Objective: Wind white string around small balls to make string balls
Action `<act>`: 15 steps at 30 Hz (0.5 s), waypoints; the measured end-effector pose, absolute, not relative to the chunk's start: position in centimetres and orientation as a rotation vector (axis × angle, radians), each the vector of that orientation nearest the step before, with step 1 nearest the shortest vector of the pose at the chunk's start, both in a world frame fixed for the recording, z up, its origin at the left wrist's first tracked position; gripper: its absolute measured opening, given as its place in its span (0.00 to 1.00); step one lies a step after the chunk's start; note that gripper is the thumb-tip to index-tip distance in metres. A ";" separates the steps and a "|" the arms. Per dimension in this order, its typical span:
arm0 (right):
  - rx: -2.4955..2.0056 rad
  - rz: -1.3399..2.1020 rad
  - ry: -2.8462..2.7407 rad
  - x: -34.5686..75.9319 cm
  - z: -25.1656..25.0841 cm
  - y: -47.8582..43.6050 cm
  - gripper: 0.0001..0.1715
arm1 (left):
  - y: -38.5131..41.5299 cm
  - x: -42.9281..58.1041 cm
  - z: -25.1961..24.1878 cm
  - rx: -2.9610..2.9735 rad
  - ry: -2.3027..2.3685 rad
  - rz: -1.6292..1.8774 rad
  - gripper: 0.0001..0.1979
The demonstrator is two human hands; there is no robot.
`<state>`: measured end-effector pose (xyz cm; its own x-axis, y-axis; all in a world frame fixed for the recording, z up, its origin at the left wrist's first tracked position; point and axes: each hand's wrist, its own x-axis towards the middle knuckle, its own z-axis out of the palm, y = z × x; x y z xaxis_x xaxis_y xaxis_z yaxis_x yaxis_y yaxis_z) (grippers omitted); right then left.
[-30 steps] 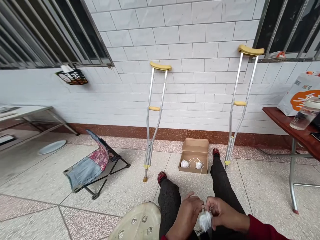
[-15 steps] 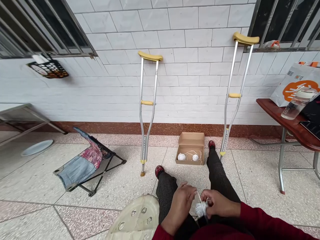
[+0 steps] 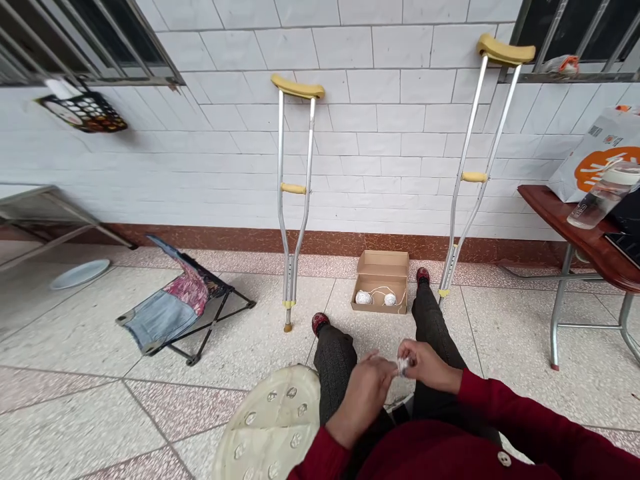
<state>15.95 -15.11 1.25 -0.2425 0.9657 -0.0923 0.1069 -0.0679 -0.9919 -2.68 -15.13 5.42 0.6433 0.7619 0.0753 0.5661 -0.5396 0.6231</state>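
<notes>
- White yarn ball sits between the two hands, on the wearer's side of the cardboard box and well apart from it.
- Right hand is nearly closed, fingers and thumb curled on the ball's right side; left hand is half curled, its fingertips meeting the ball's left side; blur hides whether they pinch a strand.
- Likeliest trouble, as I judge it: a slack right-hand grip could let the ball drop between the legs and roll towards the box, unwinding over the floor; an uneven tug from the left fingers could loosen or snag its loops.
- Inside the box lie two more yarn balls joined by a loose strand; a knock to the box might tangle it.
- Direction: the held ball looks roundish and half covered; I can make out no long axis, nor where its yarn end points.
</notes>
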 end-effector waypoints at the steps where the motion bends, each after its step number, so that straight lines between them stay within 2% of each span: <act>1: -1.165 1.515 -1.452 15.7 1.4 -16.1 0.13 | -14.6 -3.1 5.8 2.291 1.018 0.472 0.14; 4: -1.078 1.824 -1.279 15.5 3.2 -18.3 0.15 | -13.8 -3.6 5.5 2.161 0.988 0.485 0.16; 7: -1.087 1.867 -1.064 16.1 5.2 -17.7 0.15 | -14.6 -2.7 3.8 2.026 1.018 0.474 0.18; 13: -1.322 1.242 -1.244 17.3 3.0 -13.5 0.10 | -16.7 -1.4 3.1 2.135 0.967 0.403 0.19; 15: -1.351 1.208 -1.440 16.9 1.6 -14.0 0.12 | -16.3 -1.9 4.1 2.200 0.999 0.450 0.17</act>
<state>16.87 -14.03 1.64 -0.1060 0.9930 -0.0529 0.2248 -0.0279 -0.9740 -1.87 -16.30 4.12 0.6471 0.7616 0.0343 0.5305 -0.4821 0.6972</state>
